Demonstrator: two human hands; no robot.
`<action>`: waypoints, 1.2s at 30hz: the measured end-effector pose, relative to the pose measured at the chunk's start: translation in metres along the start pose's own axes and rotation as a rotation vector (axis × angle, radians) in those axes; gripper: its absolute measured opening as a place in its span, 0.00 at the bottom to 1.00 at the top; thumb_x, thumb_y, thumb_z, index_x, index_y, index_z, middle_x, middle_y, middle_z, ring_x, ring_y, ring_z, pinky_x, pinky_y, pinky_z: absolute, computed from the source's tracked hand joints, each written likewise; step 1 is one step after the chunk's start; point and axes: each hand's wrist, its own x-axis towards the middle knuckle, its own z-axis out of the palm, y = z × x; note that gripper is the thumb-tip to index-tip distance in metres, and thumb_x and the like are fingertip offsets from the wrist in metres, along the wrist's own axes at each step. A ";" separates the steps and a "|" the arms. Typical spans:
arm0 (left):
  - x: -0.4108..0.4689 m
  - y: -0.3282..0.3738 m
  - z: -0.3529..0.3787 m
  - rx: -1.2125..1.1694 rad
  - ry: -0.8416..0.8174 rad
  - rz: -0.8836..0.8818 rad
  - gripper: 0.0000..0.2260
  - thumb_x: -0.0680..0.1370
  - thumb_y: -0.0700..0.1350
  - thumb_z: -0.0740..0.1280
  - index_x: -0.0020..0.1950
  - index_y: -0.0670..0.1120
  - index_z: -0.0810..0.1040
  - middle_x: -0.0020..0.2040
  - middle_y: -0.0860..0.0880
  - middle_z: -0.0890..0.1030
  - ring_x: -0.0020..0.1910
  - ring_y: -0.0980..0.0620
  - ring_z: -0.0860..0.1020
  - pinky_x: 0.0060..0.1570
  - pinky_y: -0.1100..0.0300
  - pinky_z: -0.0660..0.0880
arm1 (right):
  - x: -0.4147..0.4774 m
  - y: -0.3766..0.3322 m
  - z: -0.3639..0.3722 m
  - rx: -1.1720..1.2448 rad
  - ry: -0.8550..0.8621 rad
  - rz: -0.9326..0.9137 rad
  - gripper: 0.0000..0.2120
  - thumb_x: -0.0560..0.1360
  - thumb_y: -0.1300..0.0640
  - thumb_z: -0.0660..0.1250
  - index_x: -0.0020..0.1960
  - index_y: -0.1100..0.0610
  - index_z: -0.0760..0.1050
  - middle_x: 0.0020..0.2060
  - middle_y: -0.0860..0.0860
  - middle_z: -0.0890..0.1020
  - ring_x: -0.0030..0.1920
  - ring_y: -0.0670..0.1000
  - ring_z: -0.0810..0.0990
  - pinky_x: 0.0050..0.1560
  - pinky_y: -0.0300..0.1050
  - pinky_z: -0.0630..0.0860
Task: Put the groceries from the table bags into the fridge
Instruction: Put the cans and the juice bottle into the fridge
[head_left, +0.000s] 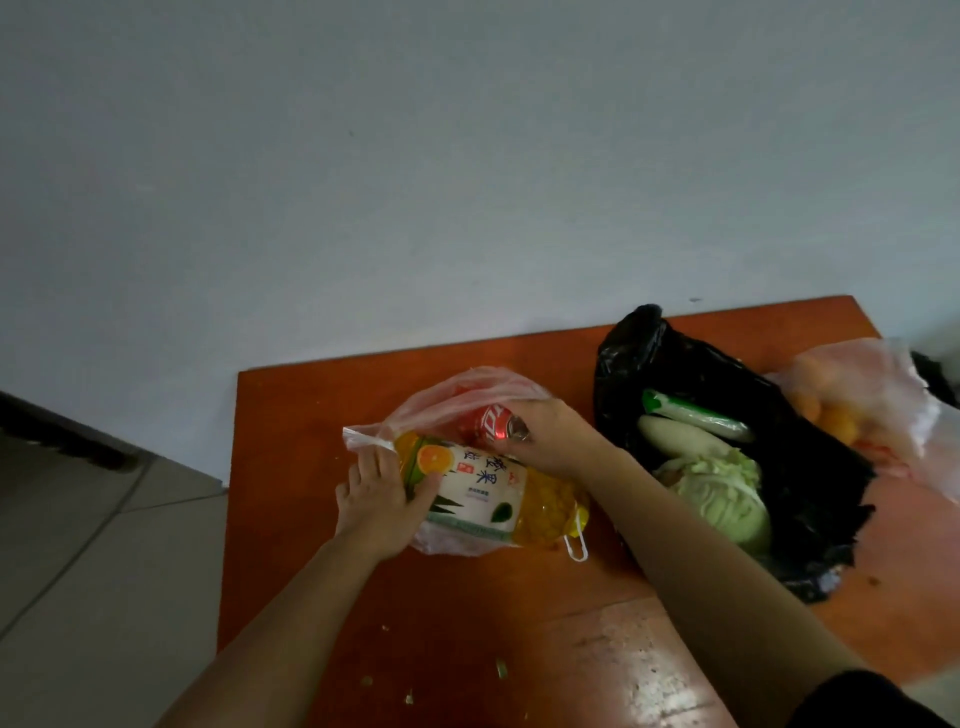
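Orange-brown wooden table (311, 415) carries three bags: one translucent pink plastic bag (457, 389), one black plastic bag (649, 364) and one clear bag of oranges (872, 374). The left hand (376, 501) curls its fingers round the single white-labelled orange juice bottle (483, 493), lying on its side and probably held to steady it. The right hand (550, 439) clamps its fingers on the one red soda can (485, 423), likely to lift it from the pink bag.

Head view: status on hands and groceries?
Left hand grips orange juice bottle. Right hand grips red soda can. Both in translucent plastic bag; nothing on top.

Pale wall (467, 156), grey tiled floor (78, 545), small green scraps (501, 669).
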 end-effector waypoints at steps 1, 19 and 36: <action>0.000 0.000 0.000 0.001 -0.003 0.002 0.41 0.77 0.71 0.49 0.79 0.44 0.47 0.78 0.41 0.53 0.75 0.40 0.58 0.73 0.41 0.59 | -0.011 -0.003 -0.002 0.020 0.030 0.007 0.28 0.78 0.47 0.68 0.75 0.49 0.65 0.68 0.47 0.74 0.66 0.49 0.74 0.64 0.41 0.72; -0.107 0.132 -0.065 0.023 0.504 0.260 0.23 0.81 0.58 0.54 0.56 0.39 0.74 0.54 0.40 0.78 0.53 0.41 0.76 0.51 0.47 0.73 | -0.281 0.017 -0.023 0.652 0.613 0.308 0.29 0.70 0.29 0.65 0.68 0.40 0.74 0.62 0.49 0.80 0.57 0.49 0.81 0.54 0.54 0.82; -0.603 0.555 0.175 -0.357 -0.113 1.552 0.29 0.79 0.64 0.47 0.72 0.49 0.70 0.67 0.49 0.75 0.67 0.50 0.71 0.69 0.47 0.66 | -0.900 0.112 0.026 0.995 1.902 0.596 0.16 0.84 0.49 0.57 0.70 0.51 0.66 0.59 0.54 0.74 0.57 0.55 0.78 0.44 0.49 0.84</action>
